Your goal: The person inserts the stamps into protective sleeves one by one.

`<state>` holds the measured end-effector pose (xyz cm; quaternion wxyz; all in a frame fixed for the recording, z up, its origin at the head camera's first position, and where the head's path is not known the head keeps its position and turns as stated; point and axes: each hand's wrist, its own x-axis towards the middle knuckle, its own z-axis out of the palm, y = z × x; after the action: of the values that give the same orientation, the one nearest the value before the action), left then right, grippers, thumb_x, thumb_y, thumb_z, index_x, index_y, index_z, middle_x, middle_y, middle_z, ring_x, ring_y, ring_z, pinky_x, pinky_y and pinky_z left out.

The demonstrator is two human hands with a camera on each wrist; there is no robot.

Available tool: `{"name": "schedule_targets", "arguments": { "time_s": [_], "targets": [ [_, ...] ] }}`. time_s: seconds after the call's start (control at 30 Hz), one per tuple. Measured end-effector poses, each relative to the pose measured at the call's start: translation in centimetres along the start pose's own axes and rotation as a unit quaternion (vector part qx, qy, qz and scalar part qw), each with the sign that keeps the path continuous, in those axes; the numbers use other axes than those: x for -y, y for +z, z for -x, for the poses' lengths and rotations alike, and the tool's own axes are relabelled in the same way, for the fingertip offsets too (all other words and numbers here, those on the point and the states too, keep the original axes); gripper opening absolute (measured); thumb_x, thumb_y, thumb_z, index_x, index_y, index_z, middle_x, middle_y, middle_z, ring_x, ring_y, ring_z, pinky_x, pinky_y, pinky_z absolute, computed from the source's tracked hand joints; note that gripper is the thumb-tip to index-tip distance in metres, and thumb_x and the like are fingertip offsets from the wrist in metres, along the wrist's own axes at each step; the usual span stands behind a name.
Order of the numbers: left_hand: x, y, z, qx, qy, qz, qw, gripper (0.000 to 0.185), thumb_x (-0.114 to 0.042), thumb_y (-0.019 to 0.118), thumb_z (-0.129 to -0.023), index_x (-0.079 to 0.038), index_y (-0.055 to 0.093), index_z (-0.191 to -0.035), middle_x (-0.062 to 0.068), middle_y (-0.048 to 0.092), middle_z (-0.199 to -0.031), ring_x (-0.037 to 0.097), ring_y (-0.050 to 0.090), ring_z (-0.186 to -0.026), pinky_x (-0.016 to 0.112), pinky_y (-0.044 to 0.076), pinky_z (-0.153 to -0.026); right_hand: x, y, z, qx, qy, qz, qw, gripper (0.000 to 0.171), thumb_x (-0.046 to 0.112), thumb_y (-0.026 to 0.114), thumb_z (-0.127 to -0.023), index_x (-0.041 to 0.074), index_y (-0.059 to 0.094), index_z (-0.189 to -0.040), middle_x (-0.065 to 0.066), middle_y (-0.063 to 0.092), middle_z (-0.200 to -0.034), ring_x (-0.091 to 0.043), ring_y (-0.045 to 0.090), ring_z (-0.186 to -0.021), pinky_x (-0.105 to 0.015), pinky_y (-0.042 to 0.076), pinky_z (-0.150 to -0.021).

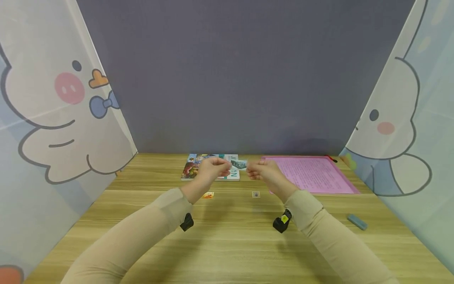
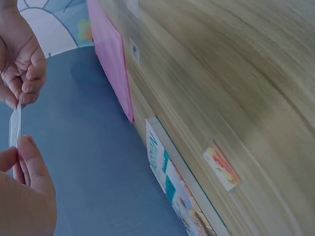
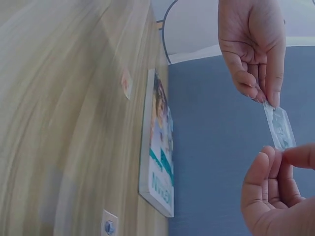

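Between both hands, raised over the table in the head view, is a small teal picture stamp (image 1: 239, 164) with a clear, sleeve-like border. My left hand (image 1: 214, 170) pinches its left end between thumb and fingers. The right hand (image 1: 267, 172) pinches the opposite end. Seen from the right wrist, the stamp (image 3: 280, 127) shows its printed face; the left wrist view catches it nearly edge-on. Below on the tabletop lie an orange-and-white stamp (image 1: 208, 195), partly behind the left wrist, and a pale stamp with a dark round centre (image 1: 256, 194).
A colourful book (image 1: 191, 169) lies at the back, partly behind the left hand. To its right is a pink folder (image 1: 319, 173) with printed text. One blue-grey block (image 1: 357, 221) rests at the right. A dark panel (image 1: 234, 79) stands behind the table, with cartoon-printed side walls.
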<state>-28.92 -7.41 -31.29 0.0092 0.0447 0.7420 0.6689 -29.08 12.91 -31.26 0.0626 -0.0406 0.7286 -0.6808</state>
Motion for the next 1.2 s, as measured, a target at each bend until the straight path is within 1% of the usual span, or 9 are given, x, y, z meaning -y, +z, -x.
{"name": "schedule_targets", "arguments": {
  "time_s": [0.1, 0.3, 0.5, 0.67, 0.77, 0.93, 1.0, 1.1, 1.2],
  "targets": [
    [0.4, -0.1, -0.4, 0.001, -0.006, -0.009, 0.9999, 0.013, -0.009, 0.07, -0.09, 0.001, 0.07, -0.098, 0.019, 0.07, -0.106, 0.022, 0.072, -0.082, 0.04, 0.059, -0.088, -0.5, 0.2, -0.3, -0.009, 0.014, -0.004, 1.0, 0.025, 0.007, 0.061, -0.093, -0.011, 0.061, -0.112, -0.002, 0.068, -0.08, -0.011, 0.065, -0.072, -0.024, 0.059, -0.075],
    [1.6, 0.0, -0.9, -0.015, -0.03, -0.056, 0.9979, 0.012, -0.008, 0.072, -0.087, 0.002, 0.072, -0.095, 0.016, 0.072, -0.095, 0.026, 0.071, -0.078, 0.033, 0.062, -0.076, -1.6, 0.8, -0.6, -0.019, 0.038, -0.006, 0.999, 0.029, 0.004, 0.061, -0.092, -0.011, 0.06, -0.116, -0.005, 0.068, -0.082, -0.01, 0.064, -0.069, -0.022, 0.057, -0.068],
    [3.0, 0.1, -1.3, -0.03, -0.046, -0.1, 0.9934, 0.012, -0.009, 0.072, -0.087, 0.002, 0.073, -0.092, 0.013, 0.074, -0.087, 0.03, 0.072, -0.083, 0.036, 0.062, -0.078, -2.8, 1.4, -1.4, -0.021, 0.065, 0.02, 0.997, 0.029, 0.008, 0.061, -0.093, -0.009, 0.059, -0.117, -0.009, 0.067, -0.089, -0.011, 0.062, -0.07, -0.025, 0.058, -0.072],
    [3.9, 0.2, -1.3, -0.04, -0.055, -0.114, 0.9911, 0.011, -0.007, 0.073, -0.086, 0.003, 0.072, -0.087, 0.014, 0.073, -0.085, 0.018, 0.069, -0.064, 0.031, 0.062, -0.07, -3.9, 1.8, -1.9, -0.024, 0.084, 0.026, 0.996, 0.024, 0.007, 0.059, -0.094, -0.01, 0.061, -0.11, -0.007, 0.066, -0.082, -0.01, 0.06, -0.064, -0.023, 0.058, -0.067],
    [4.4, 0.2, -1.5, -0.039, -0.059, -0.116, 0.9907, 0.01, -0.006, 0.073, -0.085, 0.004, 0.072, -0.083, 0.018, 0.071, -0.1, 0.011, 0.066, -0.058, 0.029, 0.062, -0.066, -4.7, 2.2, -2.1, -0.017, 0.095, 0.018, 0.995, 0.022, 0.008, 0.057, -0.095, -0.009, 0.061, -0.107, -0.004, 0.064, -0.076, -0.009, 0.058, -0.06, -0.019, 0.053, -0.059],
    [5.3, 0.2, -2.1, -0.046, -0.064, -0.138, 0.9873, 0.008, -0.002, 0.074, -0.084, 0.005, 0.071, -0.08, 0.022, 0.055, -0.135, 0.014, 0.068, -0.061, 0.028, 0.062, -0.065, -5.9, 2.7, -2.5, 0.001, 0.119, 0.003, 0.993, 0.019, 0.009, 0.051, -0.097, -0.007, 0.058, -0.105, -0.002, 0.059, -0.074, -0.007, 0.055, -0.059, -0.015, 0.049, -0.054],
    [5.6, 0.1, -2.4, -0.053, -0.073, -0.162, 0.9826, 0.007, -0.001, 0.075, -0.081, 0.004, 0.071, -0.078, 0.022, 0.061, -0.127, 0.014, 0.069, -0.059, 0.027, 0.062, -0.064, -6.3, 2.9, -2.6, -0.003, 0.123, 0.002, 0.992, 0.019, 0.007, 0.052, -0.097, -0.008, 0.058, -0.105, -0.002, 0.059, -0.073, -0.006, 0.054, -0.057, -0.015, 0.049, -0.053],
    [5.7, 0.1, -2.7, -0.055, -0.094, -0.189, 0.9759, 0.006, 0.0, 0.076, -0.078, 0.002, 0.071, -0.076, 0.018, 0.072, -0.1, 0.015, 0.069, -0.057, 0.028, 0.062, -0.062, -6.7, 3.3, -2.7, -0.012, 0.125, 0.006, 0.992, 0.02, 0.004, 0.055, -0.094, -0.012, 0.06, -0.105, -0.003, 0.06, -0.071, -0.006, 0.055, -0.054, -0.015, 0.051, -0.05],
    [5.8, 0.0, -2.9, -0.046, -0.118, -0.217, 0.968, 0.007, 0.0, 0.077, -0.077, 0.001, 0.07, -0.075, 0.013, 0.071, -0.071, 0.018, 0.07, -0.059, 0.028, 0.062, -0.063, -7.1, 3.7, -2.8, -0.026, 0.124, 0.013, 0.992, 0.018, 0.001, 0.058, -0.091, -0.013, 0.063, -0.101, -0.005, 0.062, -0.069, -0.007, 0.055, -0.051, -0.016, 0.052, -0.048]
  ]
}}
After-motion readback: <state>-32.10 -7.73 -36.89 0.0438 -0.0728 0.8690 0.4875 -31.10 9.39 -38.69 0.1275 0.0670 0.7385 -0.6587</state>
